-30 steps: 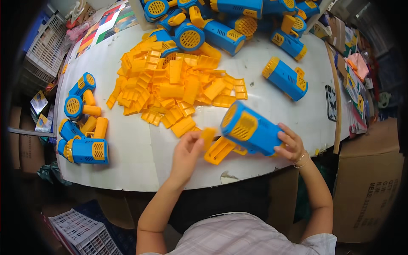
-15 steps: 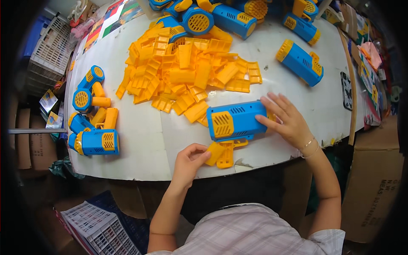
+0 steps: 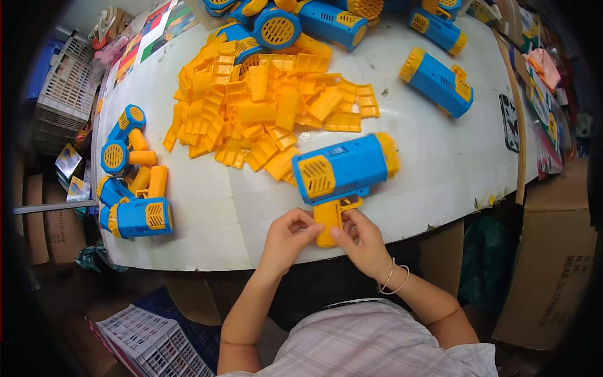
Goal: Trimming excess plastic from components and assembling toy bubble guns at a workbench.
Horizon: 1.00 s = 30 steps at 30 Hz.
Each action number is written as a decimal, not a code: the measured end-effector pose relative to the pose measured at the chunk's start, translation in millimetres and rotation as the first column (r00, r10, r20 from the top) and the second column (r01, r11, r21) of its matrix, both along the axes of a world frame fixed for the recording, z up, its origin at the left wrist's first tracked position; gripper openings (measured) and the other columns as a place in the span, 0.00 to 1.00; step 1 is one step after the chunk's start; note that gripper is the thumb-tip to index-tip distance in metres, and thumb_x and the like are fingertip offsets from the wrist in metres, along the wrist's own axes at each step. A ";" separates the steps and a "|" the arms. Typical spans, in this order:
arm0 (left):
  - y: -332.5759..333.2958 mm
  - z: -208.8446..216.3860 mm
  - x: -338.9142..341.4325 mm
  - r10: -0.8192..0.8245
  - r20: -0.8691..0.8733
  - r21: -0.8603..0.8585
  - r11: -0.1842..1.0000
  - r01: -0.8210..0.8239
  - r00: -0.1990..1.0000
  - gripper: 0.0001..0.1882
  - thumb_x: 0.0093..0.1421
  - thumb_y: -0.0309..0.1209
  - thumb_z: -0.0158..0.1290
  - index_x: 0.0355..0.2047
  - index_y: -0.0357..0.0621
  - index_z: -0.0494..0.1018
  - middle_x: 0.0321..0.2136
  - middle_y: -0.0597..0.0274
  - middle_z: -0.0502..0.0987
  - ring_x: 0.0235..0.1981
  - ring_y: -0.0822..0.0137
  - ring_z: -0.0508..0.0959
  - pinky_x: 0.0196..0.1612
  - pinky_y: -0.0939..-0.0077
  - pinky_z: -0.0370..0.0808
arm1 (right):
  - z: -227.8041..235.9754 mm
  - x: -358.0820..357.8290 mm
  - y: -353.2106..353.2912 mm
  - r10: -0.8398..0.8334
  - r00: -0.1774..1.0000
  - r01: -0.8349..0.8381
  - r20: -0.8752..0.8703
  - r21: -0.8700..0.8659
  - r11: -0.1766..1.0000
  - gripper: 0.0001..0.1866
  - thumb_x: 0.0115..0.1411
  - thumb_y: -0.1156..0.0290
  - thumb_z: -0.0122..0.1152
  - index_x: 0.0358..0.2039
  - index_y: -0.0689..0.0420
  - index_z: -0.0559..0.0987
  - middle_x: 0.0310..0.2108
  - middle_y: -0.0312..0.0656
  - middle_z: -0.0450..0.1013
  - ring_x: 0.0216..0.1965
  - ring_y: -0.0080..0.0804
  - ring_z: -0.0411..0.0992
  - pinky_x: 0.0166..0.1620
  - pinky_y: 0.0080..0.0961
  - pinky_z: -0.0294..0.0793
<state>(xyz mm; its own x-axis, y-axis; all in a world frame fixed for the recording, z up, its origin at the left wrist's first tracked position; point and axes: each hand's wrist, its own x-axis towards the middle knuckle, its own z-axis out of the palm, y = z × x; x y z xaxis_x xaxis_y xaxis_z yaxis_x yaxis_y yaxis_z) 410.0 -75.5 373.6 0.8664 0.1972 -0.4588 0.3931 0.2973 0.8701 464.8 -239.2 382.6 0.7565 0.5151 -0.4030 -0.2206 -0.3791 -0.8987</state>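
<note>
Well, my left hand (image 3: 289, 240) and right hand (image 3: 365, 245) pinch the yellow grip (image 3: 328, 217) of the toy blaster (image 3: 345, 164) between them (long barrel crosswise, just beyond).

The white table (image 3: 201, 220) bears yellow pieces (image 3: 257, 113) heaped just beyond the grip, blue-and-yellow toys (image 3: 138, 217) well left of it, further toys (image 3: 331, 25) far beyond, a lone toy (image 3: 438, 83) beyond-right, and a phone (image 3: 510, 122) farther right.

Bench (image 3: 201, 220) bright, light apparently from above; soft shadows, faint glare beside yellow pile (image 3: 257, 113). Under bench dim. Blue-yellow toy (image 3: 345, 164) fairly sharp, right-side clutter (image 3: 545, 119) softer. Fisheye bows bench edge, black vignette, all 4 corners.
</note>
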 end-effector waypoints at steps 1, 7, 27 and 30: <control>0.8 -0.1 1.0 -0.119 -0.045 -0.092 0.989 0.115 0.992 0.06 0.52 0.26 0.56 0.27 0.37 0.70 0.25 0.61 0.75 0.27 0.74 0.74 0.33 0.82 0.72 | 1.4 -0.3 0.6 -0.005 1.000 0.005 0.001 0.001 1.000 0.19 0.53 0.68 0.59 0.42 0.65 0.69 0.33 0.44 0.71 0.30 0.24 0.69 0.32 0.18 0.69; -5.7 18.2 -14.1 -0.268 -0.217 -0.240 0.947 0.215 0.939 0.13 0.49 0.28 0.58 0.34 0.36 0.70 0.29 0.57 0.75 0.26 0.69 0.76 0.28 0.80 0.74 | 21.8 27.4 -29.3 0.207 0.977 -0.210 0.050 0.071 0.975 0.25 0.49 0.65 0.64 0.44 0.64 0.68 0.37 0.48 0.71 0.38 0.35 0.72 0.40 0.26 0.69; -61.3 7.0 -12.3 0.238 0.021 0.161 0.958 -0.238 0.971 0.42 0.48 0.27 0.54 0.57 0.35 0.39 0.48 0.48 0.58 0.48 0.61 0.64 0.51 0.67 0.63 | -12.0 57.2 -25.8 0.163 0.381 -0.034 0.910 -0.163 0.986 0.13 0.46 0.70 0.57 0.12 0.56 0.64 0.15 0.40 0.57 0.18 0.36 0.59 0.21 0.28 0.59; -64.2 6.0 -11.4 0.198 0.051 0.320 0.925 -0.204 0.979 0.39 0.50 0.30 0.49 0.58 0.35 0.40 0.51 0.49 0.57 0.52 0.60 0.60 0.55 0.67 0.57 | -14.9 62.1 -22.0 0.137 0.432 -0.042 0.891 -0.131 0.990 0.13 0.47 0.72 0.56 0.11 0.57 0.65 0.13 0.40 0.57 0.17 0.35 0.58 0.19 0.28 0.57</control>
